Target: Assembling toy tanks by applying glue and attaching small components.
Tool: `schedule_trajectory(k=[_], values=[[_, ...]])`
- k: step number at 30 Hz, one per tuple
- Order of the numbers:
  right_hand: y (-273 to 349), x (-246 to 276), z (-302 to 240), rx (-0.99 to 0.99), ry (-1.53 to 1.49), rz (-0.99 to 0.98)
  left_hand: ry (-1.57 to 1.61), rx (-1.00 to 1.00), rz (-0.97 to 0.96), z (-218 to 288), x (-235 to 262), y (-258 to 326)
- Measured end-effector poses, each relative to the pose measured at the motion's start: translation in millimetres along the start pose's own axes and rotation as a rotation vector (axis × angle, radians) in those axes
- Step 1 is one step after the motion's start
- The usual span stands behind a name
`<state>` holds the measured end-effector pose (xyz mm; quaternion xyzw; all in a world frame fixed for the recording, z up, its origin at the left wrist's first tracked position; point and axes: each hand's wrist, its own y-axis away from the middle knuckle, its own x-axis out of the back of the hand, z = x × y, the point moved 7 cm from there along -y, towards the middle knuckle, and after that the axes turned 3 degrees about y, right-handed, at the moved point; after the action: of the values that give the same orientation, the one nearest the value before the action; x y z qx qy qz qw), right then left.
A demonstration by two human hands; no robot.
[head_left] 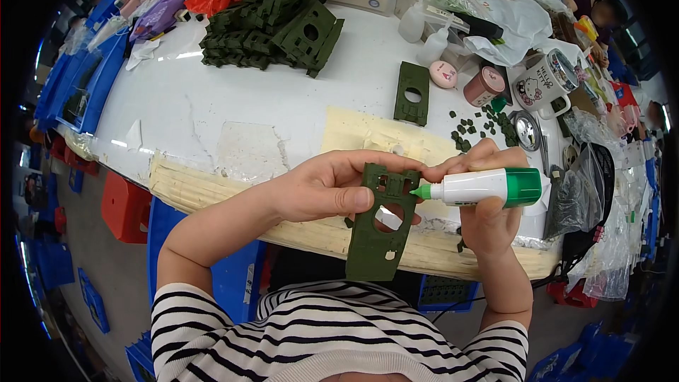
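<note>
Green panel [366,240], gripped between left fingers [385,158]

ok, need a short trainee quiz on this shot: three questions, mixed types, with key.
1. Which hand holds the white-and-green bottle?
2. True or false: the bottle's green tip points toward the held green panel.
3. Where does the pile of green parts lie in the picture, relative to the mug?
a) to its right
b) to its left
c) inside it

Key:
1. The right hand.
2. True.
3. b
</note>
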<state>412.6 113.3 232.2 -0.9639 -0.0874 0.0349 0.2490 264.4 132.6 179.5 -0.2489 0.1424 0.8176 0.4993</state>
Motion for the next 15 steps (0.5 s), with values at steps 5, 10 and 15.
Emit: schedule_trajectory(k=[5,10,15], values=[[0.4,2.6,3.7,-0.049,-0.047,-0.005,0.008,-0.058,0.008,3.2,-2.6,-3.2],[2.8,18.2,15.5,-0.182,-0.335,0.211,0.084,-0.109,0.090,11.9,11.7,8.2],[-0.6,27.3,10.4,-0.152,-0.350,0.221,-0.086,-0.558,0.490,54.2,73.3,77.4]])
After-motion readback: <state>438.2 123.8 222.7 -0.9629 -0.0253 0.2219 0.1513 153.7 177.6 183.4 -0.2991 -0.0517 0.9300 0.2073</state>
